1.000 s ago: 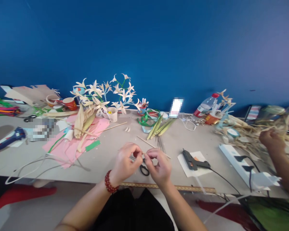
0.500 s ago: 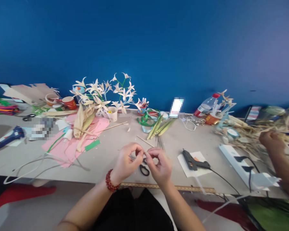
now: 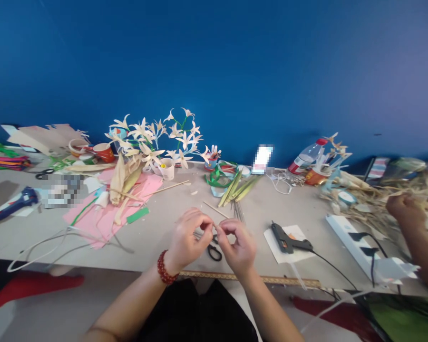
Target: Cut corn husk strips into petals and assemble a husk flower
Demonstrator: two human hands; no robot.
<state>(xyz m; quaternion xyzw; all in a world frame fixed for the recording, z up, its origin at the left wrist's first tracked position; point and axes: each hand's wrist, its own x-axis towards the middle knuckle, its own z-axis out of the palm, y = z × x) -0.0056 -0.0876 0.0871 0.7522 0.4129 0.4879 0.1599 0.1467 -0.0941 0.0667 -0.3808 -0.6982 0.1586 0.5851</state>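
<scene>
Over the front of the table, my left hand and my right hand meet at the fingertips. Thumb and forefinger are pinched on each side, and whatever lies between them is too small to make out. Black-handled scissors lie on the table just below, partly covered by my fingers. Beyond my hands are a thin stick, several thin wires and green leaf strips. A black glue gun rests on white paper right of my right hand.
Pale husk flowers stand at the back left, behind corn husks on pink paper. A blue glue gun lies far left. On the right are a power strip, a bottle and another person's hand. A wooden ruler lines the front edge.
My hands keep their pinch, fingertips together, in almost the same place. The whole view has shifted very slightly. At the right, the other person's hand has moved a little.
</scene>
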